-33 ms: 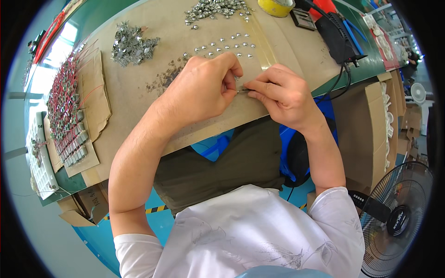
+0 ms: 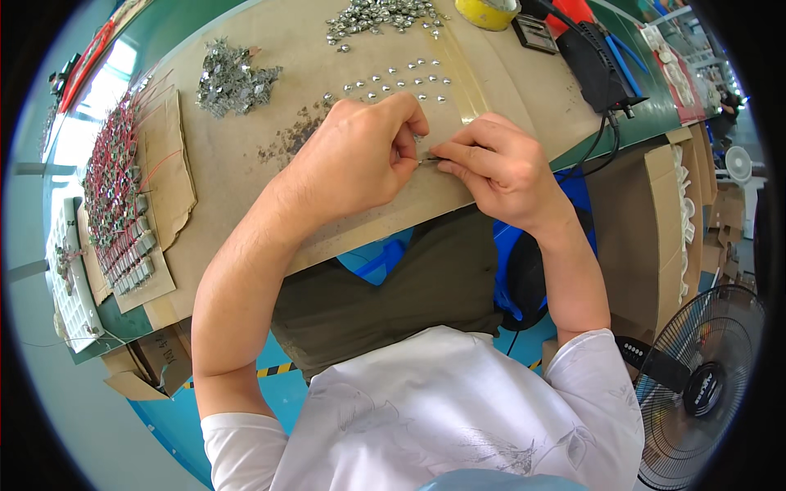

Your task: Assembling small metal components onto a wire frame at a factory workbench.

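Note:
Over the near part of the brown work surface (image 2: 270,192), my left hand (image 2: 360,151) is closed, thumb and fingertips bent together around something too small to make out. Close on its right, my right hand (image 2: 501,168) pinches a small thin metal piece (image 2: 431,159) between thumb and forefinger. That piece points toward the left fingertips; whether it touches what they hold cannot be told. Just beyond the hands lie several small shiny domed metal parts (image 2: 390,82) in loose rows. Dark crumbs (image 2: 299,135) are scattered beside my left wrist.
Farther off are a heap of domed metal parts (image 2: 381,15) and a pile of flat metal pieces (image 2: 233,78). Red-wired small assemblies (image 2: 115,180) crowd the left side. Yellow tape (image 2: 487,12) and a black box with cables (image 2: 598,69) stand far right; a fan (image 2: 700,385) is near right.

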